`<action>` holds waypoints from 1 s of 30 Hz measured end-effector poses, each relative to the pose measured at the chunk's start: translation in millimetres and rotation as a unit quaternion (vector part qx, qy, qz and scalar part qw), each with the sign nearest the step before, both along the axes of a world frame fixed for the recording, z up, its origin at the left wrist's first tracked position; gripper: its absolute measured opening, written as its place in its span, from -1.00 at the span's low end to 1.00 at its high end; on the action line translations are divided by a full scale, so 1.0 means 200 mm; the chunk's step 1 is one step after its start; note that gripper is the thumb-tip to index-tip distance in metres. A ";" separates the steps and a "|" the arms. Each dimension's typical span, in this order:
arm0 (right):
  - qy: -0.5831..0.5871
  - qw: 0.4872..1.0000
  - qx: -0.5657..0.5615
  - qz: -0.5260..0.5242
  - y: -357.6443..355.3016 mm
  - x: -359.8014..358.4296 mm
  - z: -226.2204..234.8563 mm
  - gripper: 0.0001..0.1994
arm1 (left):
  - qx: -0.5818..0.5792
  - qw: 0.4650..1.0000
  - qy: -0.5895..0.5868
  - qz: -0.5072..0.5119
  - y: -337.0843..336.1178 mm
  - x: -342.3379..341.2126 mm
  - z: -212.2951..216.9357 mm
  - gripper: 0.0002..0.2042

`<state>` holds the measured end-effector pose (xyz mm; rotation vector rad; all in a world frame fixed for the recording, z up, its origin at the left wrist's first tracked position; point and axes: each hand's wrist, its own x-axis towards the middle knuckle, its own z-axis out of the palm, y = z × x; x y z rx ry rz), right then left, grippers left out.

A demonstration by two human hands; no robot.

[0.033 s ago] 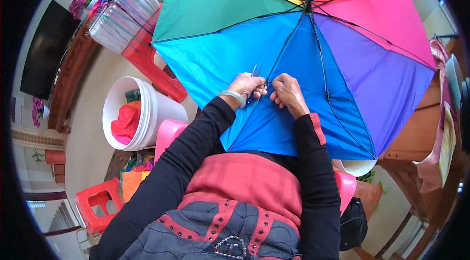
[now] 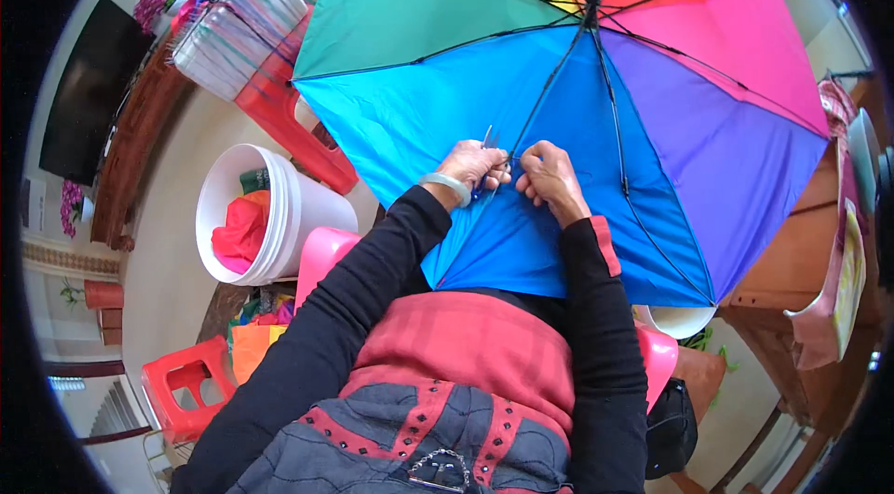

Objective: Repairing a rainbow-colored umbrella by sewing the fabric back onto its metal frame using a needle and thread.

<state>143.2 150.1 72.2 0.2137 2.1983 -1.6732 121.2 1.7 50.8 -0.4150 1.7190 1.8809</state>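
An opened umbrella (image 2: 521,75) with rainbow-coloured panels spreads in front of me, its inner side and black ribs showing. My left hand (image 2: 473,168), with a pale bangle at the wrist, is closed at a rib over the blue panel. Held in it are small scissors (image 2: 489,135), their metal blades sticking up above the fingers and a dark blue handle partly showing below. Close by on the right, my right hand (image 2: 551,179) is closed in a pinch over the same panel. Whatever its fingertips hold is too small to make out.
White nested buckets (image 2: 303,215) with colourful cloth inside stand on the left. A red stool (image 2: 191,387) is at lower left; another red stool (image 2: 303,135) bears a clear plastic box (image 2: 237,33). Wooden furniture (image 2: 792,261) draped with cloth stands right. A pink chair (image 2: 321,261) is under me.
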 end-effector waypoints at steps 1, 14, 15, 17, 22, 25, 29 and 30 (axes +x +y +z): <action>0.011 1.000 0.001 0.001 0.00 0.00 -0.02 -0.85 | 0.002 1.000 0.003 0.001 0.01 0.00 0.00 -0.84; 0.210 0.925 -0.251 -0.195 0.42 0.04 0.66 -0.90 | -0.005 0.997 0.067 0.031 0.04 0.05 0.02 -0.86; 0.225 0.901 -0.298 -0.222 0.43 0.07 0.74 -0.91 | 0.001 0.996 0.084 0.014 0.01 0.06 0.03 -0.86; 0.347 0.856 -0.329 -0.198 0.57 0.16 0.89 -0.92 | 0.013 0.994 0.105 -0.006 0.02 0.06 0.04 -0.85; 0.434 0.856 -0.249 -0.130 0.81 0.43 1.15 -0.94 | -0.073 0.988 0.134 -0.017 0.07 0.04 0.03 -0.83; 0.486 0.835 -0.207 -0.155 0.81 0.47 1.17 -0.94 | -0.102 0.985 0.141 0.013 0.05 0.04 0.05 -0.82; 0.506 0.827 -0.174 -0.172 0.93 0.43 1.18 -0.93 | -0.127 0.979 0.157 -0.021 -0.02 -0.02 0.09 -0.82; 0.505 0.829 -0.173 -0.169 0.95 0.41 1.18 -0.93 | -0.141 0.976 0.157 -0.050 -0.04 -0.04 0.11 -0.83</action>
